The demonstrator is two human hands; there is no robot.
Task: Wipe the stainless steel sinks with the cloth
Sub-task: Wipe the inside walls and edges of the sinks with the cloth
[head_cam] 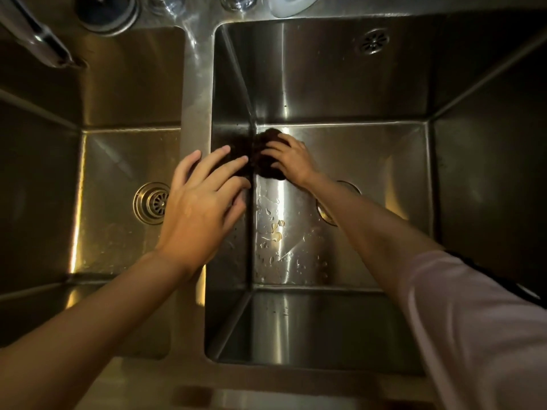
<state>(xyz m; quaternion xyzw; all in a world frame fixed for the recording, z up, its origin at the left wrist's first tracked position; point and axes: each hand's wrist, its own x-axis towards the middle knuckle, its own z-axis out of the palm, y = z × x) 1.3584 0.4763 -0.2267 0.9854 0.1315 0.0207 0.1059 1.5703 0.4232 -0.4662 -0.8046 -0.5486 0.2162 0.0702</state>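
Observation:
Two stainless steel sinks lie below me: the left sink (118,161) and the larger right sink (355,149). A dark brown cloth (266,170) is bunched on the right sink's floor, in the far left corner against the left wall. My right hand (291,161) presses down on the cloth with fingers curled over it. My left hand (201,199) hovers over the divider between the sinks, fingers spread, its fingertips reaching over the right sink's left wall close to the cloth. Water drops glisten on the right sink's floor in front of the cloth.
A round drain strainer (151,202) sits in the left sink; the right sink's drain (349,187) is mostly hidden under my right forearm. An overflow grille (373,41) is on the right sink's back wall. A faucet spout (38,34) hangs over the left sink.

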